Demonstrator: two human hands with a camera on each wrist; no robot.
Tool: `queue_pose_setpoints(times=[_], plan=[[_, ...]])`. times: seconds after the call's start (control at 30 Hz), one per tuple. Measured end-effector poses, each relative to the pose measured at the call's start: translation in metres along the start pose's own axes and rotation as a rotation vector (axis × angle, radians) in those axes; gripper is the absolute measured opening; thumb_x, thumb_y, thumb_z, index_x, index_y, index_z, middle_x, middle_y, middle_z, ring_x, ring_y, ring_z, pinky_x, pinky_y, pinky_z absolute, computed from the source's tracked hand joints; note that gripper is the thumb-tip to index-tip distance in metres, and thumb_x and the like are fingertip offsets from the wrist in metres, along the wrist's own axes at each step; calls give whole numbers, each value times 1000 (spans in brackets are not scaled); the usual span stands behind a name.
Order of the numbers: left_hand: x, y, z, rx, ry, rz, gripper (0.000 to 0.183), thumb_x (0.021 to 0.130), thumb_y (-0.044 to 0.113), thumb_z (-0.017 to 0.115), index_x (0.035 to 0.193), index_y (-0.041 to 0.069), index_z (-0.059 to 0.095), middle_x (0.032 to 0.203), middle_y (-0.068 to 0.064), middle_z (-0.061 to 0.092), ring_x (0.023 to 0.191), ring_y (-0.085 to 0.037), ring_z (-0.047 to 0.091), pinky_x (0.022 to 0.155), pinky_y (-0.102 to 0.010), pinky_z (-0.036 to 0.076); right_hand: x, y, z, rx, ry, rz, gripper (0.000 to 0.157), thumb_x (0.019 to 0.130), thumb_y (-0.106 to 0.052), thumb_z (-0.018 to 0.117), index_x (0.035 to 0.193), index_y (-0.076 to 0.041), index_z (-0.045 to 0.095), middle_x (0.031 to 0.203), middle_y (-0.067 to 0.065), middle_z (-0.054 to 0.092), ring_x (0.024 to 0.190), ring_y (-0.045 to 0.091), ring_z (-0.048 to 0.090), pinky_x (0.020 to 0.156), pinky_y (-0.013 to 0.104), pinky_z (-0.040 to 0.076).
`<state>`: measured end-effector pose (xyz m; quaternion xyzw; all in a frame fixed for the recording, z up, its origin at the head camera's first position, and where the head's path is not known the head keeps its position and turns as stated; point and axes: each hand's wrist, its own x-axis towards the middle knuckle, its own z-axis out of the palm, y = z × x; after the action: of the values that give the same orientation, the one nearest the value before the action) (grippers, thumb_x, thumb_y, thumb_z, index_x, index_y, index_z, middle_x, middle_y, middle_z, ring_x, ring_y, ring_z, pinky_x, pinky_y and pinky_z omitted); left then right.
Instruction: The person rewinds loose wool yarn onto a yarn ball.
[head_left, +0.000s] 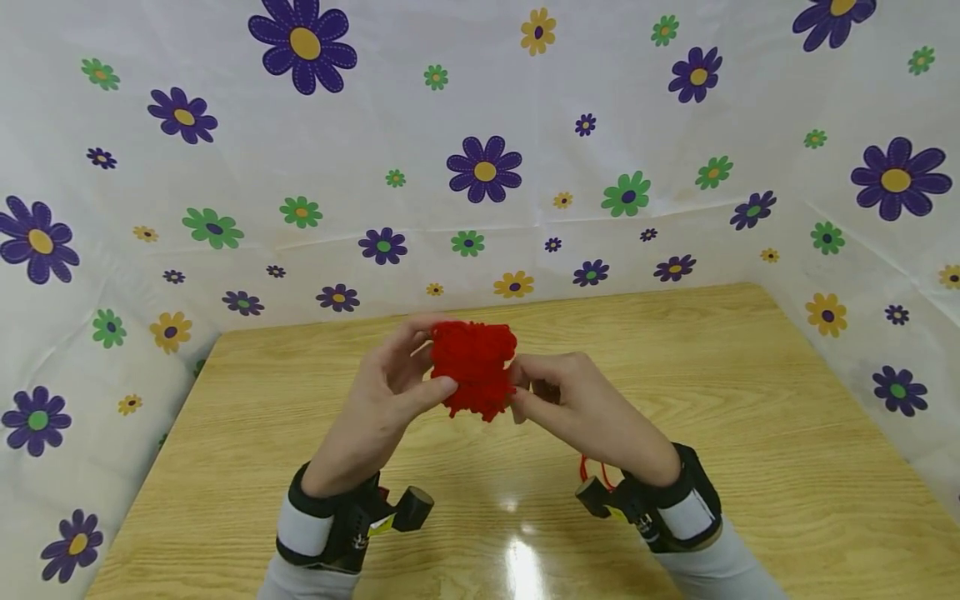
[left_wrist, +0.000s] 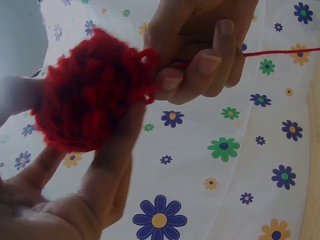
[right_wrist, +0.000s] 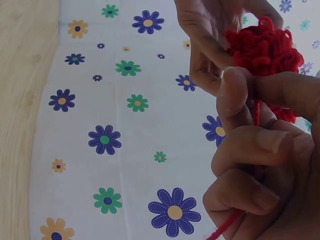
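A bundle of red yarn [head_left: 474,367], looped and roughly square in the head view, is held up above the wooden table. My left hand [head_left: 386,392] grips it from the left, thumb on the near face and fingers around the far side. At its right edge, my right hand [head_left: 581,400] pinches the red yarn between thumb and forefinger. In the right wrist view a strand [right_wrist: 227,225] runs down through the curled fingers of that hand. The left wrist view shows the same strand [left_wrist: 280,52] trailing away from the right hand.
Below the right wrist, loose red yarn [head_left: 585,468] shows, partly hidden by the wrist camera [head_left: 596,497]. The wooden table [head_left: 712,367] lies beneath both hands. A white cloth with printed flowers [head_left: 540,100] stands behind the table and along its sides.
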<state>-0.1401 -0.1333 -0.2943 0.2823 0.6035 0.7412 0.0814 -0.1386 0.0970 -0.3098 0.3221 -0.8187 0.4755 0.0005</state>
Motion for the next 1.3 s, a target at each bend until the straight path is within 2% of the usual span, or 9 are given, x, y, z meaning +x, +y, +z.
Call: queue_pose_setpoints(times=[0.13,0.27,0.37,0.53,0.77,0.9,1.03,1.17,1.3], plan=[[1,-1,2,-83,59,105,44,89,-5,64,127,13,53,128,-11,52,119,-38,47,91,-32,56,0,-1,1,33,-33,-11,8,95,-7,61,92,-10,67,68,0,63,56,12,50,46,20,37],[0,0,5,-130,38,157,41,88,3,68,125,13,54,124,-10,55,114,-36,52,91,-32,56,1,-1,3,46,-93,7,10,96,-7,60,100,-10,69,69,1,64,57,11,51,47,20,36],[-2,1,6,-119,-17,132,40,89,9,70,125,12,54,120,-8,57,110,-33,54,89,-32,57,1,0,4,29,-107,21,15,94,-2,58,103,-8,69,70,3,65,55,10,48,47,19,35],[-4,0,5,-43,-150,33,38,91,13,67,126,9,54,118,-6,59,103,-31,58,84,-30,59,-1,0,2,36,-82,46,23,92,3,57,110,-6,69,75,5,64,55,10,46,50,22,40],[-4,-1,3,37,-239,-12,41,91,21,67,126,5,53,114,-7,61,98,-33,59,83,-31,59,0,0,0,69,-1,41,13,94,0,59,95,-11,66,77,1,68,63,12,56,57,26,52],[-3,0,1,161,-302,-3,42,92,22,67,124,-1,54,114,-15,62,99,-33,61,86,-37,58,-1,0,-2,59,54,12,7,95,-9,62,90,-11,66,68,1,62,56,13,50,49,22,43],[-3,0,2,296,-338,2,34,90,8,67,122,0,57,111,-19,63,98,-28,63,85,-42,58,-2,-1,-3,60,72,-4,10,95,-12,63,86,-11,66,64,2,53,54,13,44,47,21,35],[-2,-1,5,382,-336,-1,39,83,-9,64,120,3,58,108,-15,64,91,-24,63,77,-44,60,-2,-3,-6,34,90,4,13,94,-12,64,81,-10,66,61,1,49,51,12,41,46,21,31],[-2,-4,8,547,-278,2,43,78,-8,67,116,11,61,106,-5,64,88,-18,62,72,-40,61,-4,-2,-10,15,87,34,18,93,-12,65,76,-11,65,59,1,50,51,13,42,46,22,31]])
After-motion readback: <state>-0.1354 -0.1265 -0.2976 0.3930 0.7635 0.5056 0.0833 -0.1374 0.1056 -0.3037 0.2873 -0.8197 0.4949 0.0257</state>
